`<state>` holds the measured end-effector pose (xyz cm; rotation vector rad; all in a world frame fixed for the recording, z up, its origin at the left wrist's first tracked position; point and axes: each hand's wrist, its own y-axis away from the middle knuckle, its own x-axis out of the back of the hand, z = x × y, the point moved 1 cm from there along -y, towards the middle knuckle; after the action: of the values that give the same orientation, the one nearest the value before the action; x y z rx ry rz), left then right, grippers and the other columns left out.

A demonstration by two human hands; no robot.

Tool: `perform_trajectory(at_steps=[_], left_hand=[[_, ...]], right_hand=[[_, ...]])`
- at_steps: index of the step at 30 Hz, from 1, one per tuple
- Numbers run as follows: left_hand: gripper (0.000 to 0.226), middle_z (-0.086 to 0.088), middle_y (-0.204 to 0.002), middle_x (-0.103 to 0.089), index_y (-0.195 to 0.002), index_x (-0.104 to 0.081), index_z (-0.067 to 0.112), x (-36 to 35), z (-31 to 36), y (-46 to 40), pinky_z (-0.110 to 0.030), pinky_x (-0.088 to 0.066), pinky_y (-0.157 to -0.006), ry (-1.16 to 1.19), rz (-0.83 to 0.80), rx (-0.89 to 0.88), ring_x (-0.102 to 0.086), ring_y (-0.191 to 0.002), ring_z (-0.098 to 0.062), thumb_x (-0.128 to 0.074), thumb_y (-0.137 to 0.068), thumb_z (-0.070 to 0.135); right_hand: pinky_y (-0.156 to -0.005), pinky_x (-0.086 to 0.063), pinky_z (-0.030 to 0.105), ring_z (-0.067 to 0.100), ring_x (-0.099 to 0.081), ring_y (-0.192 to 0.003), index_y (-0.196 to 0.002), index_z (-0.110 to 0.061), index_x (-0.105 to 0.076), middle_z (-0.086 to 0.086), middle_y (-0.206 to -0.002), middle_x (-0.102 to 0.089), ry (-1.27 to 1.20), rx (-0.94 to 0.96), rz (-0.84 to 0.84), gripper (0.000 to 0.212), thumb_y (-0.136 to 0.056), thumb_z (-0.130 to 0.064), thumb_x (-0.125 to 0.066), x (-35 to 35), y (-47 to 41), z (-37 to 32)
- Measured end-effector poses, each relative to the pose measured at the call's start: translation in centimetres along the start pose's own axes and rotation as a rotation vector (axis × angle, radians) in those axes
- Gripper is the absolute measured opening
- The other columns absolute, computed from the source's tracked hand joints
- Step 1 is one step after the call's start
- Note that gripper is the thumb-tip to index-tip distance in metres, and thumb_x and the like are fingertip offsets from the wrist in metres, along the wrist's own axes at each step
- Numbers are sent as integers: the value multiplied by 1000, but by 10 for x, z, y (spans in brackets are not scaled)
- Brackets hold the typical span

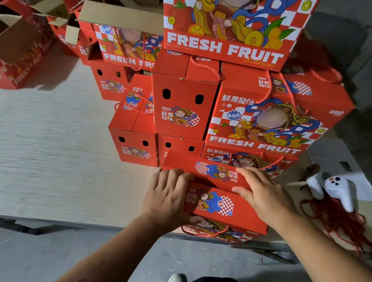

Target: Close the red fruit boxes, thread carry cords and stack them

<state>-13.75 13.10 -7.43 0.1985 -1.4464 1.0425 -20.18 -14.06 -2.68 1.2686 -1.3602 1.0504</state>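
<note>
At the near table edge [72, 218], the red box [225, 207] is pressed shut by the left hand [166, 198] and right hand [265, 198], both flat on its flaps; uneven pressure could spring the far flap [202, 167] open.

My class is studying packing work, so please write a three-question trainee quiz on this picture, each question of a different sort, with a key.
1. True or false: both hands rest on the top flaps of the nearest red box.
2. Multiple choice: the loose red cords lie A) on the floor, B) on the table to the right of that box, C) inside an open box.
3. Fill in: the boxes at far left have their top flaps ____.

Key
1. True: the left hand and right hand press on the flaps.
2. B.
3. Open.
</note>
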Motion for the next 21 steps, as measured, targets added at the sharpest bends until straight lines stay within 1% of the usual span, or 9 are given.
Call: perform_trajectory(at_steps=[2,4,6,9,13,15,17,19,21], left_hand=[[116,-9,-136,-50,-144,-50,17,0,1,3,-50,-34,-108,-25,-65,22,-49,-122,-32,-41,-68,105],[121,-9,-158,-45,-159,-39,18,1,0,0,-54,-25,-124,-24,-204,-3,-39,-146,-35,-38,-73,103],[122,-3,-173,-22,-167,-22,21,1,-2,-4,-53,-10,-131,-30,-374,-31,-13,-161,-32,-31,-76,102],[123,6,-173,8,-168,0,26,2,-5,-9,-48,4,-132,-51,-540,-20,15,-159,-24,-24,-74,102],[102,6,-173,-12,-165,-28,28,19,-13,-12,-40,-2,-132,275,-431,81,-3,-161,-15,-30,-86,92],[77,7,-166,-37,-155,-49,28,30,-29,-10,-34,-21,-127,630,-170,393,-28,-155,-7,-46,-94,76],[69,10,-158,-48,-153,-51,27,35,-44,-8,-31,-33,-120,884,-16,748,-42,-144,-3,-49,-98,68],[66,6,-153,-56,-154,-51,26,28,-40,-10,-32,-46,-113,1201,-164,910,-53,-140,-10,-46,-102,66],[48,1,-139,-69,-151,-52,28,17,-28,-9,-27,-59,-92,1321,-314,902,-68,-124,-15,-52,-107,47]], right_hand=[[-112,-42,44,22,-34,-146,-161,-31,-28,-7,-159,-33,-53,-32,-90,87,-86,-76,-23,-8,2,0],[-127,-12,43,17,-1,-155,-163,-41,1,-10,-169,-5,-33,-45,-189,84,-88,-77,-8,-14,2,1],[-122,11,39,9,26,-152,-156,-48,23,-17,-168,21,-11,-69,-277,73,-92,-75,-1,-16,0,2],[-117,22,37,12,35,-149,-153,-45,30,-9,-165,34,44,-117,-292,66,-101,-66,-4,-13,-1,-6],[-126,13,38,15,24,-154,-163,-32,11,-4,-168,24,-5,-104,-167,76,-100,-68,-12,-16,26,-29],[-128,1,39,14,12,-158,-165,-32,-3,-7,-171,12,-131,-113,-13,79,-100,-70,-27,-13,44,-28],[-128,-15,45,19,-8,-158,-165,-28,-8,-1,-173,-6,-314,-315,146,80,-100,-61,-43,-11,50,-19],[-121,-31,51,28,-27,-153,-165,-27,-3,5,-171,-17,-593,-601,117,82,-101,-55,-47,-17,44,-21],[-102,-48,45,33,-43,-142,-164,-27,5,4,-168,-20,-617,-679,-11,87,-101,-59,-47,-28,39,-34]])
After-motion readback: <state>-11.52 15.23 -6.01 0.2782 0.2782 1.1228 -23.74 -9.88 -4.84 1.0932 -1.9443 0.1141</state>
